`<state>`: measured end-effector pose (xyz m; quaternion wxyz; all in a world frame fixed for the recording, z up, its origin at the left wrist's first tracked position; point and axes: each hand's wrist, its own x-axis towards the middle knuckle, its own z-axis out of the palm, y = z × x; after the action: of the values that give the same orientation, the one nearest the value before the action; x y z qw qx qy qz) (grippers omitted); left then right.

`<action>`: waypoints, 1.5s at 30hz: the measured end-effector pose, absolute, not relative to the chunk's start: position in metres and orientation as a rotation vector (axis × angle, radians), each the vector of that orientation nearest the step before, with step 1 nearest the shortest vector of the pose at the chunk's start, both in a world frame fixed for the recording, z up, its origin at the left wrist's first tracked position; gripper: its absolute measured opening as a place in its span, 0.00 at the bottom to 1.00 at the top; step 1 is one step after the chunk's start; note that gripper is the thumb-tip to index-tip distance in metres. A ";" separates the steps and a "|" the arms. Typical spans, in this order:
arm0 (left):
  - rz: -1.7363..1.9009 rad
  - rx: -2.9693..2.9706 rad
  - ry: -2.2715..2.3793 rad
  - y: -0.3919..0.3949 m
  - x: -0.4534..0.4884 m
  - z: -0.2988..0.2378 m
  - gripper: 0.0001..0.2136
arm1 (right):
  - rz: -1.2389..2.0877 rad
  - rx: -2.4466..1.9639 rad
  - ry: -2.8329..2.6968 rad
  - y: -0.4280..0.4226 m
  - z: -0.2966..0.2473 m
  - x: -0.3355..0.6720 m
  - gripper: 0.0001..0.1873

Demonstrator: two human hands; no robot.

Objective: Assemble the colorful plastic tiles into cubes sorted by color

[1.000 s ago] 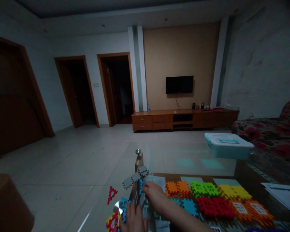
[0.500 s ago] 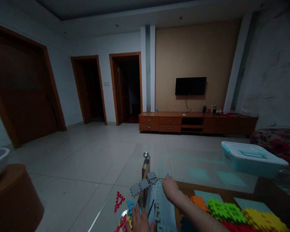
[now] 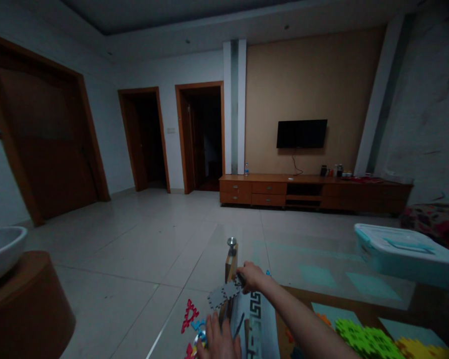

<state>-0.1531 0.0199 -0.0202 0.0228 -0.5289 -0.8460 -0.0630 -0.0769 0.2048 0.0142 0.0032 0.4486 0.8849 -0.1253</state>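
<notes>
My right hand reaches forward over the glass table, its fingers curled onto a chain of grey interlocking puzzle tiles, gripping the far end of it. A small blue tile peeks out just right of that hand. My left hand lies flat at the bottom edge, fingers stretched out, pressing on blue, yellow and red tiles. A red triangular tile lies just left of it. Green tiles and yellow tiles sit at the bottom right.
A teal lidded plastic box stands on the table's far right. A wooden post with a metal knob rises at the table's left edge. A white bowl on a round brown stand is at the left. A patterned sofa is far right.
The view has swung left and up, so the coloured tiles slid toward the bottom right. My right hand moved forward from the blue tile onto the grey tile chain. My left hand stayed pressed down.
</notes>
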 end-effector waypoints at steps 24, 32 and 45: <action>-0.476 -1.793 -2.627 0.029 -0.120 -0.032 0.21 | -0.194 1.673 2.599 0.176 0.038 -0.066 0.26; -0.376 -1.805 -2.653 0.026 -0.117 -0.021 0.22 | -0.233 1.534 2.580 0.153 0.037 -0.064 0.27; -0.388 -1.894 -2.773 0.020 -0.112 -0.002 0.22 | -0.270 1.353 2.624 0.114 0.023 -0.007 0.30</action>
<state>-0.1123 0.0200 -0.0019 -0.1192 -0.5564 -0.8144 -0.1139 -0.0068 0.1141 0.0232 0.0884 0.4545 0.8817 -0.0907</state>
